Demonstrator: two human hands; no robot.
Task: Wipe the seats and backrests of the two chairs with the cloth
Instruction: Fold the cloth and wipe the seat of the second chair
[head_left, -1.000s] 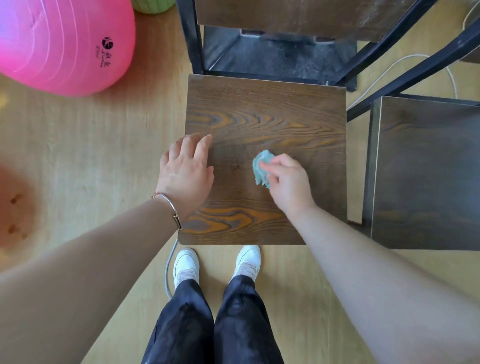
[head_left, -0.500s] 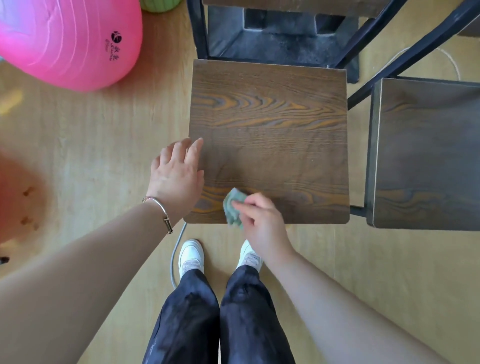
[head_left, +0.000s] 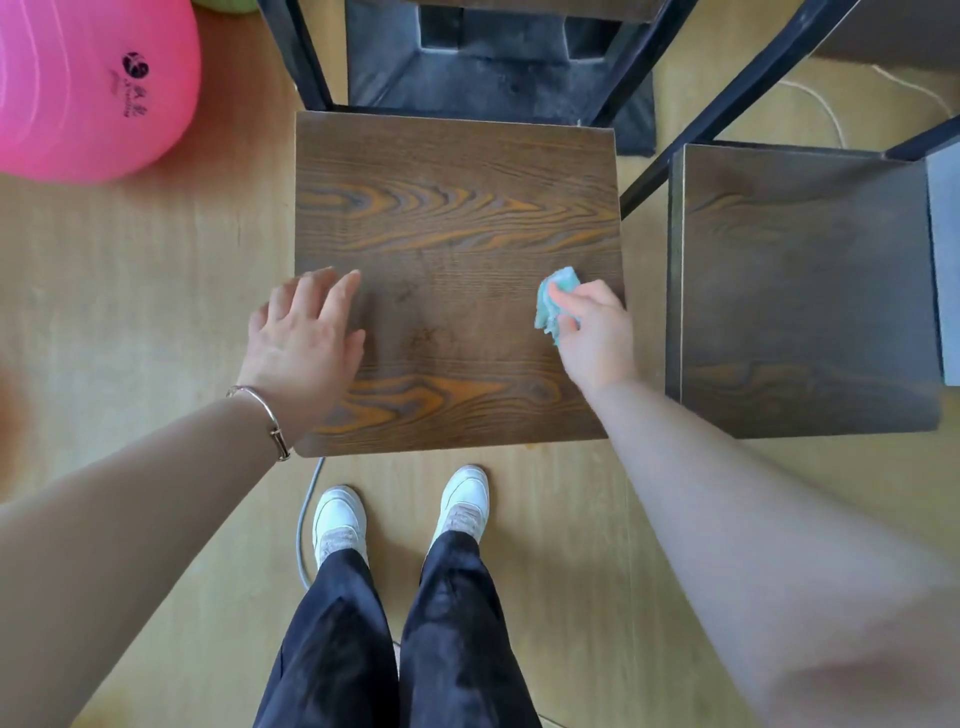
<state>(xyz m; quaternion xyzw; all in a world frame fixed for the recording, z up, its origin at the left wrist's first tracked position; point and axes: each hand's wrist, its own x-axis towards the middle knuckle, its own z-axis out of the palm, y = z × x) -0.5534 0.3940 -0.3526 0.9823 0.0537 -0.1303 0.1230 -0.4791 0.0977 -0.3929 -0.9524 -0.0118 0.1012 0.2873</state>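
Cloth (head_left: 558, 296): bunched, pinched by right hand (head_left: 592, 332) at right edge of near chair seat (head_left: 457, 234). Left hand (head_left: 304, 332): flat, released, bracing seat. Risk: small wad skips corners; second chair (head_left: 800, 291) unwiped.

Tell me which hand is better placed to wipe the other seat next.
Right, probably. The right hand grips the cloth at the first seat edge beside the other seat; the left hand lies open, farther away.

Single head cam, looking steeply down from above the near chair seat (head_left: 457, 249), close range; second seat (head_left: 800, 291) right of it, shoes (head_left: 337, 519) below it, ball (head_left: 88, 83) upper left.
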